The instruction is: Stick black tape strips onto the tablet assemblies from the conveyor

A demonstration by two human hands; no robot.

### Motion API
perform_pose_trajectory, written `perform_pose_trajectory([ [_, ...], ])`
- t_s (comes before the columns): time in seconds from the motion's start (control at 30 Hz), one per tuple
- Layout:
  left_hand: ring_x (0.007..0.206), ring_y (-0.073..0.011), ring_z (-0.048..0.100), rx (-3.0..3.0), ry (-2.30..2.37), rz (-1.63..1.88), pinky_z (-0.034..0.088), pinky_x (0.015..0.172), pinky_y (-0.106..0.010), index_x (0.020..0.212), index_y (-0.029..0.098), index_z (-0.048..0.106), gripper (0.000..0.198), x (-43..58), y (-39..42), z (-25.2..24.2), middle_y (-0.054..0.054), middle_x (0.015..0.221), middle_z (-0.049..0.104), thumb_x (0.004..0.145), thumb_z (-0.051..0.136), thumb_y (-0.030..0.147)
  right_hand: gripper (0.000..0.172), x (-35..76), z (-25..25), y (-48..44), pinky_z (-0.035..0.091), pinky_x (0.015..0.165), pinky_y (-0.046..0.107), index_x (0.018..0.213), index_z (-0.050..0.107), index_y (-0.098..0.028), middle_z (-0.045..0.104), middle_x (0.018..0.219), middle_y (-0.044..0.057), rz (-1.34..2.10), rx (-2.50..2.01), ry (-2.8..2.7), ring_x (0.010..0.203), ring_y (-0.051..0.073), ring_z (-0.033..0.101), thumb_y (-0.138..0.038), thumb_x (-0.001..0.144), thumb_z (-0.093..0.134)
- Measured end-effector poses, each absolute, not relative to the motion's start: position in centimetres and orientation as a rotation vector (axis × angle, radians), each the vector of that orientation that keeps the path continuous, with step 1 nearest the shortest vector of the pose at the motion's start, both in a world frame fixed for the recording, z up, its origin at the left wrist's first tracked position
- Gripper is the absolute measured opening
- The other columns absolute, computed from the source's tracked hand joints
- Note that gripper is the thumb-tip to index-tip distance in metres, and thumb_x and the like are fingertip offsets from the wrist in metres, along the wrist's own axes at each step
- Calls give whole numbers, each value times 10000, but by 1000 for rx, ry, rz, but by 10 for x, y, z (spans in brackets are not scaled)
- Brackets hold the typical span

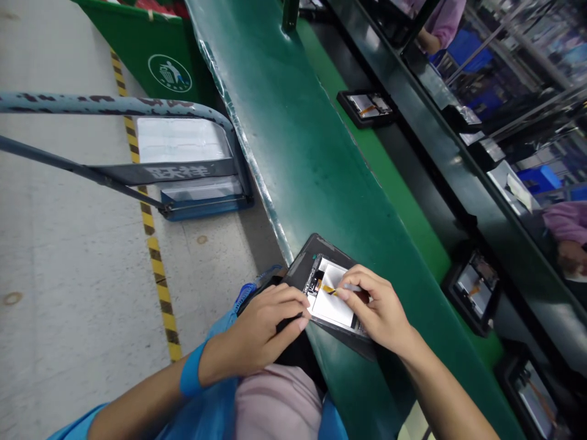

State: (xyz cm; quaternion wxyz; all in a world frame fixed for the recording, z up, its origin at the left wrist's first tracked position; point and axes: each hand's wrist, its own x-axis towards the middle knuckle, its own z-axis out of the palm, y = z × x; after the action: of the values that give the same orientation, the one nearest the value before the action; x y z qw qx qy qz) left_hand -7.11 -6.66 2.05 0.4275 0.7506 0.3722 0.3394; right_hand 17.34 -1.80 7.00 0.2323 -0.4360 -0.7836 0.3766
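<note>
An opened tablet (308, 264) lies at the near edge of the green workbench (293, 140), its back off, showing a white battery and an orange flex cable. My left hand (263, 327) rests on the tablet's near-left edge and steadies it. My right hand (378, 308) is over the battery, fingers pinched on a thin grey tool (352, 286) whose tip points at the orange cable. A blue band sits on my left wrist.
More opened tablets ride on the conveyor: one far up (367, 107), one at right (474, 287), one at lower right (532, 391). Other people in pink sleeves (566, 223) work across the line. A blue trolley (183, 159) and a green bin (156, 55) stand on the floor at left.
</note>
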Motion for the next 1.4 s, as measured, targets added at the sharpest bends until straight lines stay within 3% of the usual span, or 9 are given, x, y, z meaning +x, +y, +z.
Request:
perform_pose_trajectory([
  [0.17, 1128, -231, 597, 2110, 1111, 975, 481, 980, -408, 1046, 217, 698, 190, -75, -67, 6, -81, 1204, 679, 988, 518, 209, 137, 168, 54, -15, 475, 771, 281, 957, 659, -214, 626, 961, 42, 1179, -1260, -2268, 852, 162, 620, -290, 1025, 567],
  [0.37, 1349, -328, 493, 2368, 1168, 873, 439, 1047, -517, 1078, 212, 718, 221, -71, -65, -1, -124, 1366, 623, 986, 520, 242, 150, 162, 40, -12, 455, 717, 284, 963, 647, -220, 592, 1054, 44, 965, -1440, -2464, 815, 157, 612, -292, 1028, 533],
  [0.63, 1415, -360, 449, 2483, 1149, 723, 382, 1124, -590, 1201, 223, 695, 266, -66, -60, -2, -136, 1461, 574, 984, 560, 299, 121, 162, 38, -6, 453, 712, 282, 965, 624, -226, 584, 1056, 36, 900, -1464, -2520, 823, 161, 611, -272, 1025, 530],
  [0.9, 1497, -411, 349, 2534, 1201, 566, 313, 1157, -676, 1432, 251, 556, 475, -59, -57, -6, -142, 1611, 421, 991, 580, 426, 109, 161, 35, -6, 474, 704, 278, 974, 628, -222, 591, 1063, 42, 841, -1480, -2533, 802, 157, 619, -261, 1019, 536],
  [1.2, 1464, -433, 399, 2583, 1214, 546, 350, 1125, -691, 1388, 260, 606, 450, -59, -50, -2, -147, 1573, 475, 968, 620, 420, 169, 174, 38, -22, 518, 688, 294, 1142, 605, -216, 617, 1060, 75, 569, -1453, -2358, 803, 176, 651, -315, 1031, 526],
  [1.4, 1488, -419, 368, 2542, 1293, 631, 334, 1153, -678, 1365, 260, 641, 418, -55, -44, -7, -144, 1590, 453, 969, 608, 390, 229, 188, 35, -68, 527, 693, 326, 1149, 605, -199, 657, 1044, 100, 469, -1170, -2654, 818, 212, 662, -375, 1024, 530],
])
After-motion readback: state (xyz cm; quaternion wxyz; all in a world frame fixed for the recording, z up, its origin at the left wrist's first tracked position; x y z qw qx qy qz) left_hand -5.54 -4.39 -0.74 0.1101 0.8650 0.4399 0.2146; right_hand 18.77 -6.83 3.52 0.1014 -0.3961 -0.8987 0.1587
